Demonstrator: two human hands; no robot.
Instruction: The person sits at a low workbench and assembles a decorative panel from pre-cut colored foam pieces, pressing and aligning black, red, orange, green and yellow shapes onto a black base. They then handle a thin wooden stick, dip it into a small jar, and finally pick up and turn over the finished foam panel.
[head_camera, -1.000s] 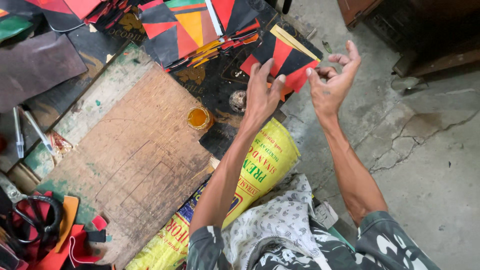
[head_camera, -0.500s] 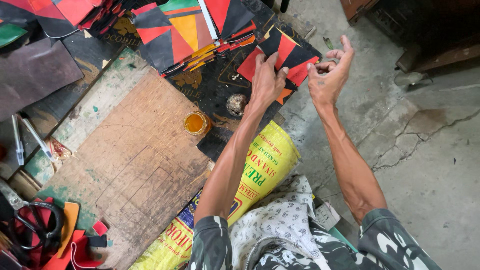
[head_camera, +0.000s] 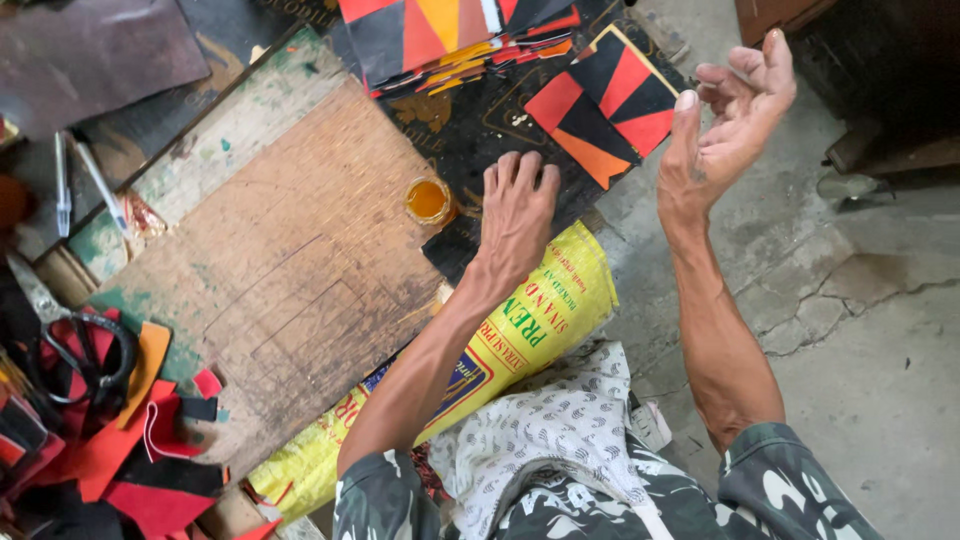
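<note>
Fingers spread flat, the left hand (head_camera: 515, 215) now presses palm-down on a dark sheet (head_camera: 480, 130) on the floor, gripping nothing; half a second ago it was raised at the patchwork panel (head_camera: 608, 100) of red, orange and black triangles. That panel has come to rest on the sheet just beyond the fingertips, its near corner close to them but apparently not touching. The right hand (head_camera: 725, 125) hangs in the air beside the panel, fingers loosely curled and open, seemingly empty, though the palm is partly turned away. Set down and released, the panel looks ready for its next handling. A small cup of amber liquid (head_camera: 428, 199) stands just left of the left hand, at the edge of a worn, scored wooden board (head_camera: 270, 280). More coloured panels (head_camera: 440, 35) lie beyond; scissors (head_camera: 70, 335) and red offcuts (head_camera: 120, 460) sit at the far left. A yellow woven sack (head_camera: 500, 340) lies under the forearm, on cracked concrete floor (head_camera: 860, 320).
</note>
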